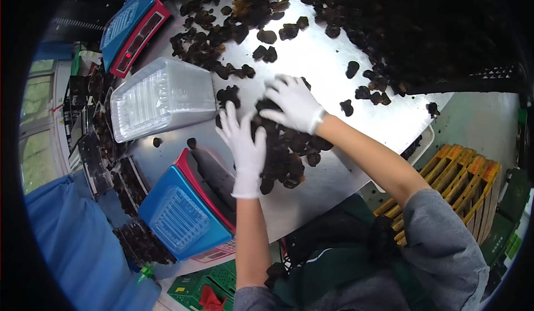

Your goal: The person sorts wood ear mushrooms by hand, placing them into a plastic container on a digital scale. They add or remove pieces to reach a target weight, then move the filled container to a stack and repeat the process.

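The small heap of crinkled, brownish-black, mushroom-like pieces (286, 152) lay on the shiny metal table (320, 63), its long axis running from the gloves toward the wearer's body. The white-gloved left hand (245, 147) was open at its left edge, fingers spread and pointing away; the white-gloved right hand (293, 104) lay over its far end, its grip impossible to tell. Clear plastic trays (164, 99) and a blue-and-red scale (186, 213) stood left, yellowish wooden pallets (453, 186) right, beyond the table.
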The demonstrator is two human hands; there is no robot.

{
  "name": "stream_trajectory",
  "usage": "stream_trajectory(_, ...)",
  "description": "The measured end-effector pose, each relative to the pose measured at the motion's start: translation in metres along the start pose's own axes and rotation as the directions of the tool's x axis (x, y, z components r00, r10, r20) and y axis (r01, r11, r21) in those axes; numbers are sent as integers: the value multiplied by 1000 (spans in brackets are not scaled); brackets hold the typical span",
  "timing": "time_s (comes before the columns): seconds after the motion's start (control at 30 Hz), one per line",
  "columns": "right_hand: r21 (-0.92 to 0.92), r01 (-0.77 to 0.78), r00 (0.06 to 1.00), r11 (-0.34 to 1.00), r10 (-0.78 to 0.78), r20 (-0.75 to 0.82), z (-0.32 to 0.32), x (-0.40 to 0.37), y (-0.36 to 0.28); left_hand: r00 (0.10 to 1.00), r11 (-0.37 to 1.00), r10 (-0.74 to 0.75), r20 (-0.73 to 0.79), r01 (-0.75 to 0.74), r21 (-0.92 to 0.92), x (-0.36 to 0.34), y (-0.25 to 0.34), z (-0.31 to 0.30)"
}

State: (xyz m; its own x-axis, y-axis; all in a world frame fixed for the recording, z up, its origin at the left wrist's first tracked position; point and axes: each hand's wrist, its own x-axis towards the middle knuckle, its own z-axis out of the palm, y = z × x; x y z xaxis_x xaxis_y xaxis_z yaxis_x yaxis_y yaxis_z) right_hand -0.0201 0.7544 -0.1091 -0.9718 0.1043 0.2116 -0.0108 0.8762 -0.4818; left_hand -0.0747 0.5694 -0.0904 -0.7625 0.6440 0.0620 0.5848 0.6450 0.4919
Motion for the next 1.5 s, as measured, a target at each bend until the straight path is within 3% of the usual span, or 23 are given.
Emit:
stream_trajectory(0.07, 185, 14, 995, 983, -33, 99, -23, -32, -20, 998, 993, -23, 53, 29, -112, -31, 16, -12)
stream_trajectory(0.27, 205, 165, 975, 965, -190, 111, -44, -118, -58, 997, 985, -65, 40, 71, -155, -135, 46, -18)
stream_trajectory(0.4, 282, 186, 983, 941, -176, -58, -51, -68, -47, 984, 961, -178, 11, 176, -215, -157, 51, -14)
stream_trajectory(0.47, 253, 17, 1000, 967, -21, 13, -40, -5, -51, 979, 952, -204, -24, 193, -235, -158, 52, -16)
stream_trajectory(0.53, 235, 87, 941, 968, -2, -339, 3, 56, -55, 974, 952, -214, -79, 190, -240, -151, 54, -19)
stream_trajectory(0.6, -4, -52, 993, 999, 51, -104, 41, 88, -57, 959, 932, -249, -135, 200, -301, -147, 52, -19)
stream_trajectory(0.7, -129, 110, 992, 985, -101, 72, 69, 94, -50, 930, 901, -296, -218, 197, -385, -145, 52, -25)
stream_trajectory(0.8, -147, 238, 967, 960, -221, 123, 57, 79, -19, 922, 933, -289, -257, 211, -292, -146, 40, -27)
stream_trajectory(0.87, 160, -12, 987, 987, -14, 160, 15, 56, -8, 900, 907, -337, -277, 231, -353, -135, 36, -29)
stream_trajectory(0.9, 341, -40, 999, 939, 48, -13, -4, 37, -1, 891, 904, -343, -296, 228, -361, -126, 27, -29)
stream_trajectory(0.97, 257, -269, 941, 928, 310, -134, -75, -10, -7, 881, 906, -348, -320, 229, -355, -102, 7, -29)
stream_trajectory(1.07, 90, -306, 729, 948, 294, -618, -138, -112, -12, 877, 899, -379, -297, 273, -341, -59, -16, -24)
stream_trajectory(1.1, -42, -429, 637, 902, 269, -722, -143, -159, 0, 898, 915, -345, -273, 257, -312, -48, -24, -21)
stream_trajectory(1.13, 59, -439, 560, 896, 325, -762, -142, -207, 14, 917, 930, -310, -250, 237, -281, -38, -33, -13)
stream_trajectory(1.17, 8, -540, 579, 842, 378, -723, -143, -250, 20, 935, 944, -273, -225, 215, -249, -32, -41, -6)
stream_trajectory(1.2, 93, -718, 532, 689, 630, -565, -145, -275, 14, 971, 976, -192, -145, 173, -135, -30, -50, 2)
stream_trajectory(1.23, -204, -851, 521, 485, 722, -456, -133, -315, 23, 987, 975, -134, -93, 115, -188, -34, -46, 4)
stream_trajectory(1.27, -499, -832, 457, 244, 811, -365, -121, -342, 34, 996, 968, -74, -47, 60, -244, -38, -41, 4)
stream_trajectory(1.33, -422, -702, 703, 573, 654, -280, -126, -319, 24, 981, 920, 2, 194, 74, -386, -47, -28, -11)
stream_trajectory(1.37, -343, -675, 738, 653, 611, -287, -119, -295, 16, 986, 862, 3, 168, 83, -500, -54, -22, -19)
stream_trajectory(1.4, -62, -677, 729, 733, 658, -188, -117, -262, 1, 990, 790, 3, 144, 86, -606, -60, -16, -27)
stream_trajectory(1.43, 402, -673, 651, 621, 755, -78, -106, -231, -15, 994, 738, -76, 81, 110, -666, -68, -6, -36)
stream_trajectory(1.5, 309, -414, 899, 856, 437, -6, -74, -189, -18, 987, 832, -151, 62, 161, -531, -83, -6, -44)
